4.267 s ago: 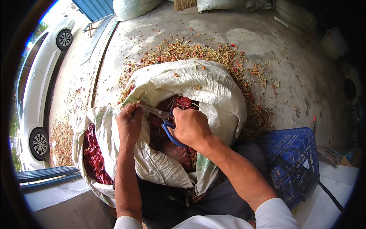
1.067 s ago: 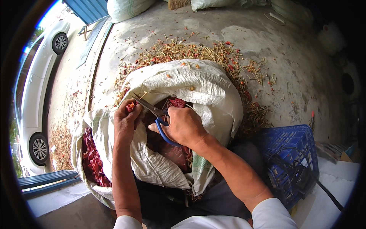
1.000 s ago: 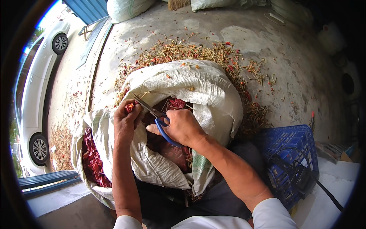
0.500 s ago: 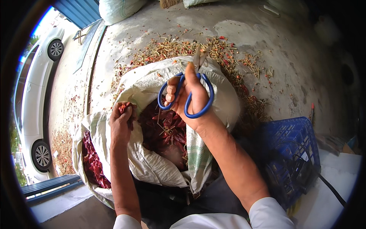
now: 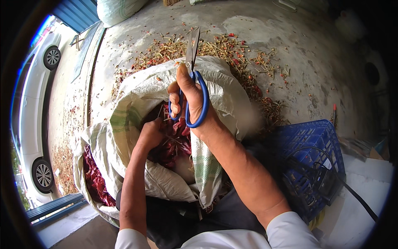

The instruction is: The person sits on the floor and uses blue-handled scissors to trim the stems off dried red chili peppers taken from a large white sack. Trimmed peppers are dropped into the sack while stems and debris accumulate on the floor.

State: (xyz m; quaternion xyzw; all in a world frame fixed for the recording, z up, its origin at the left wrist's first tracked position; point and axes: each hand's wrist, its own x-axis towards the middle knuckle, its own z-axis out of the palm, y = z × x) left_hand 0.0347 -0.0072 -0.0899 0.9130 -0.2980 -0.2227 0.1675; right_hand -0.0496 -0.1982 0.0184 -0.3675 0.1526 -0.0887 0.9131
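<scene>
My right hand [image 5: 188, 97] grips a pair of scissors with blue loop handles [image 5: 204, 108]. Their metal blades [image 5: 192, 47] point away from me, narrowly apart, above the far rim of a white woven sack [image 5: 145, 76]. Dried red chillies [image 5: 176, 143] with pale stems fill this sack. Into its mouth reaches my left hand [image 5: 151, 135], touching the chillies at the left side; most of its fingers are hidden, so I cannot tell what they hold. To the left a second white woven sack [image 5: 99, 137] also holds dried red chillies [image 5: 94, 174].
Cut stems and chilli bits [image 5: 166, 50] lie scattered on the concrete floor [image 5: 286, 45] beyond the sack. A blue plastic basket [image 5: 319, 141] with a black cable [image 5: 356, 199] stands at right. Another full sack [image 5: 118, 10] is at the far left, and a white car [image 5: 33, 99] stands outside.
My left hand has moved right, from over the left sack's edge with a red chilli into the middle sack. My right hand and the scissors have shifted left, and the blades have come closer together.
</scene>
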